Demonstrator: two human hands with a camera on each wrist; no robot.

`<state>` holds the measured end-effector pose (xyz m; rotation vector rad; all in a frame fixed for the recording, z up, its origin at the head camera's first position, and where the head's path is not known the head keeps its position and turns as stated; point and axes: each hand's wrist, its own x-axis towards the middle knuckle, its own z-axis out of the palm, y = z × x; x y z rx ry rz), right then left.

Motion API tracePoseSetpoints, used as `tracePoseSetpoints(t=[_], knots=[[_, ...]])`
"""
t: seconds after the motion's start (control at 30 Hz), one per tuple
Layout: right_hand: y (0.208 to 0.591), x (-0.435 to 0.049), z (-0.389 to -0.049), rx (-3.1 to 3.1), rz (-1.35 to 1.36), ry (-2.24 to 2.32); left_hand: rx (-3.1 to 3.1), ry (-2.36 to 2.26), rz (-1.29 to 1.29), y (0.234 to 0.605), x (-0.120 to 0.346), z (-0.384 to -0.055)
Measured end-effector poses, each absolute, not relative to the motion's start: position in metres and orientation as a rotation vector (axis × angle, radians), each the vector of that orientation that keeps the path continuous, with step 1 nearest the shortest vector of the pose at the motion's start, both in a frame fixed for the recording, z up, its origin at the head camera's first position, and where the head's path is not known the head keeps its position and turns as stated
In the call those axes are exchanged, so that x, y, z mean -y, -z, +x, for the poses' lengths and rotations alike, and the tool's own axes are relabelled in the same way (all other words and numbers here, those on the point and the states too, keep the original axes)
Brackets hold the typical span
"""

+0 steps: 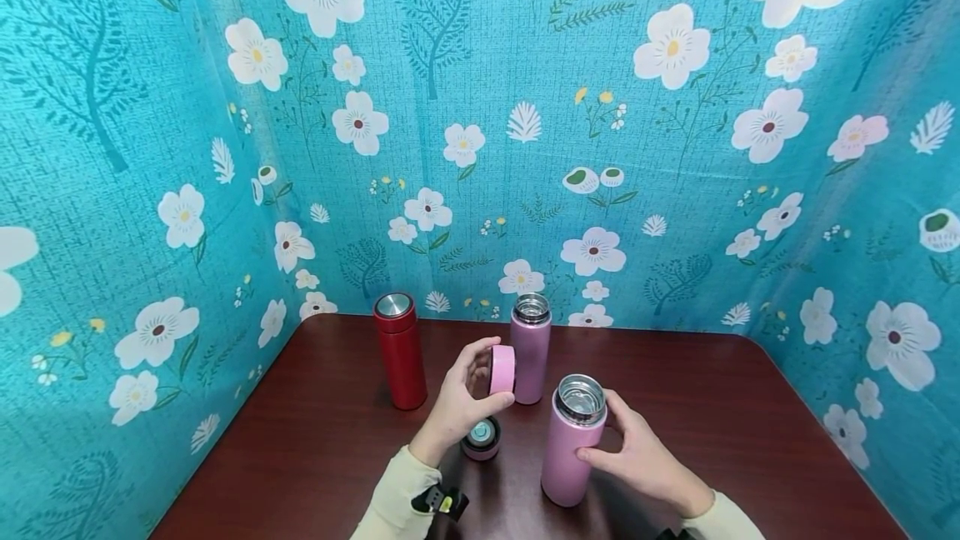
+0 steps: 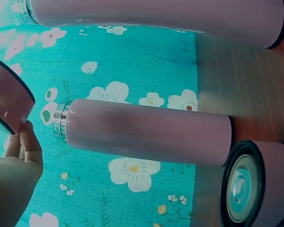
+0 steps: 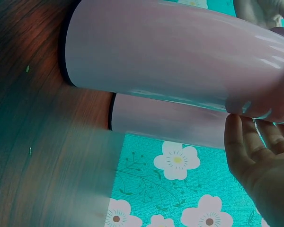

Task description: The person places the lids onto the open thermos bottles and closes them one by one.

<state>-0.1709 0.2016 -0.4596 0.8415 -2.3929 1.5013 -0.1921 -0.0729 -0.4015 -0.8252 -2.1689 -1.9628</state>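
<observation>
My left hand (image 1: 457, 397) pinches a pink bottle lid (image 1: 504, 370) between thumb and fingers, raised above the table and turned on its side. In the left wrist view this lid (image 2: 10, 97) shows at the left edge. My right hand (image 1: 647, 458) grips a pink thermos bottle (image 1: 567, 455) from its right side. That bottle stands uncapped, its steel mouth facing up. Behind the held lid, a second uncapped pink thermos (image 1: 530, 361) stands upright. A second pink lid (image 1: 481, 440) lies on the table below my left hand, its inner side up.
A red thermos (image 1: 405, 361) with a steel-topped cap stands at the back left of the dark wooden table (image 1: 315, 440). Blue flowered cloth (image 1: 480, 190) hangs behind the table and along both sides.
</observation>
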Motion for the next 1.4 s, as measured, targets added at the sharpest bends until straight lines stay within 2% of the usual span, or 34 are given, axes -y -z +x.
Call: tracePoseSetpoints(t=[0.3,0.57,0.9,1.4], knots=[[0.457,-0.202,-0.17,2.413,0.826,-1.476,2.118,1.94,-0.92,0.395,0.07,-0.192],[0.46,-0.204,-0.171,2.43,0.827,-1.458,2.23,1.936,-0.825,0.387,0.067,-0.189],[0.463,-0.21,-0.174,2.409,0.925,-1.497,2.227,1.895,-0.86,0.384,0.064,-0.188],[0.468,-0.212,-0.178,2.421,0.869,-1.598,2.215,1.915,-0.944,0.375,0.051,-0.185]])
